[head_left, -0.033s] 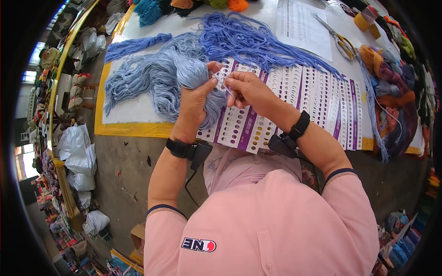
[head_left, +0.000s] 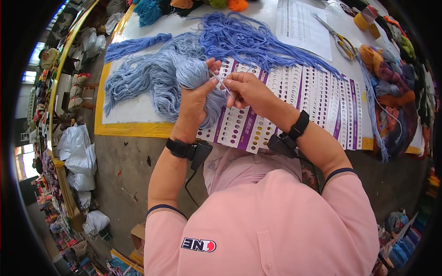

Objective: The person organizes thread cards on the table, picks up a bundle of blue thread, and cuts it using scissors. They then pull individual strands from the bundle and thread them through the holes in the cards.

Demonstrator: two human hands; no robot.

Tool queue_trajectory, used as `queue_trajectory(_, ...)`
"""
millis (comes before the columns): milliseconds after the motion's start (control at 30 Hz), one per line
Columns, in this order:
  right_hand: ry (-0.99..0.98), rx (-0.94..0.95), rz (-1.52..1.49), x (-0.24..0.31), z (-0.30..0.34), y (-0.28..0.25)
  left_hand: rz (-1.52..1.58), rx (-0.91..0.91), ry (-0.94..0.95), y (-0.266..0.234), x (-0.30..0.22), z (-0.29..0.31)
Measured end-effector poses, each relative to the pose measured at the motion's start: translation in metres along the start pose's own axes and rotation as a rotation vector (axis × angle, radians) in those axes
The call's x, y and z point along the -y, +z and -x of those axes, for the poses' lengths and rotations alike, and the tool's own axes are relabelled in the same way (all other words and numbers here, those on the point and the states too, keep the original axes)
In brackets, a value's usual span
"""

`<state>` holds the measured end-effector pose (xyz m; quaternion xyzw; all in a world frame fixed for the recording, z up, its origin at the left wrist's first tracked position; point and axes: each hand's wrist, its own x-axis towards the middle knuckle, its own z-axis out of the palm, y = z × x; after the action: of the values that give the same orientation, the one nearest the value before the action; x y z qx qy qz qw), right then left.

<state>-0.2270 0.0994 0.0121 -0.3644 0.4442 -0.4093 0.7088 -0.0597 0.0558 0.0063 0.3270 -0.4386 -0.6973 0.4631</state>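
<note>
A thick skein of light blue yarn [head_left: 156,76] lies across the left of the table, one looped end raised. My left hand [head_left: 199,92] is closed around that raised end, its thumb pointing toward the strands. Just to its right, my right hand [head_left: 248,89] pinches a pale yarn strand [head_left: 224,85] between thumb and fingers. The strand runs between the two hands. Beneath them lie white cards with purple bands and rows of punched holes [head_left: 285,87]. A tangled heap of deeper blue yarn [head_left: 235,37] spreads behind my hands.
Yellow tape edges the white table [head_left: 133,129]. Scissors [head_left: 340,41] rest beside a printed sheet [head_left: 301,27] at the back right. Mixed coloured yarn bundles [head_left: 391,92] pile up at the right edge. White plastic bags [head_left: 76,152] stand at the left.
The fingers of both hands have shifted very slightly around the strand. Everything else stays as it was.
</note>
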Motion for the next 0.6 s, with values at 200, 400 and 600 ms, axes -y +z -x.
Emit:
queue_trajectory(200, 0.021, -0.035, 0.037, 0.0, 0.0, 0.008, 0.089, -0.011, -0.076, 0.003, -0.006, 0.003)
queue_trajectory(400, -0.232, -0.131, 0.379, -0.003, 0.003, 0.011, 0.104, -0.076, -0.039, -0.004, -0.007, -0.003)
queue_trajectory(600, -0.245, -0.071, 0.013, 0.002, 0.0, -0.016, 0.096, 0.224, -0.304, -0.039, -0.04, -0.004)
